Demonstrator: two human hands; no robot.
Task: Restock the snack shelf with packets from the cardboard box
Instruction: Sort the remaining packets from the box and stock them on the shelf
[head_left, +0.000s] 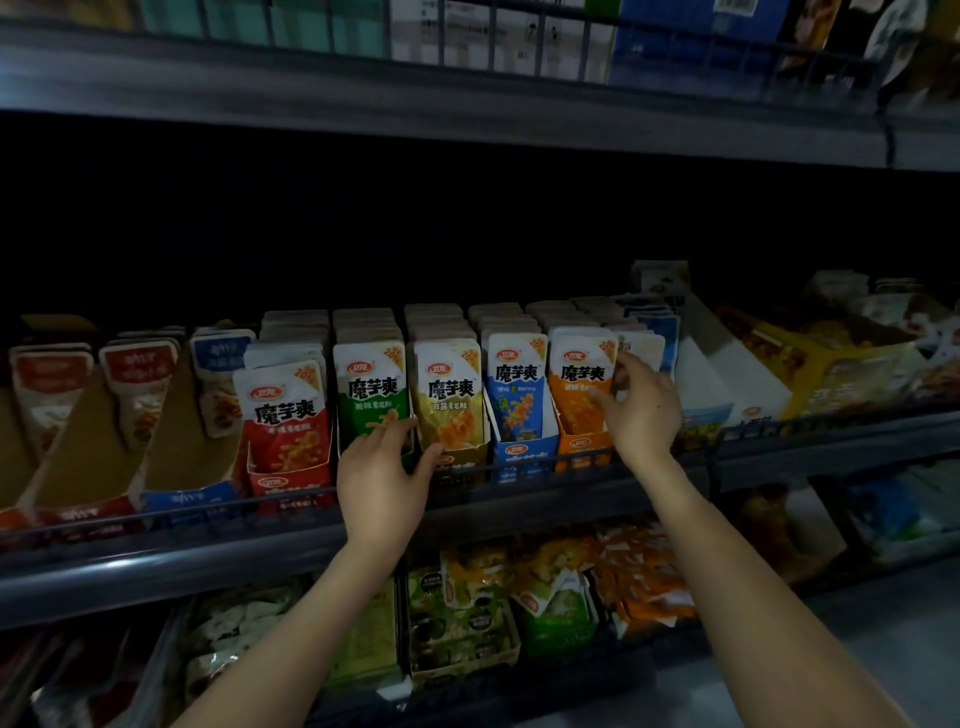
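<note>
Five middle rows on the snack shelf (156, 566) look full. The red trays (78, 457) at left sit half empty, so restocking is likely partly done. Left hand (382, 478) lies loosely spread against the green packet (371, 384). Right hand (644, 410) pinches the front orange packet (579, 379) by its edge (probably squaring it). Cardboard box is out of view.
</note>
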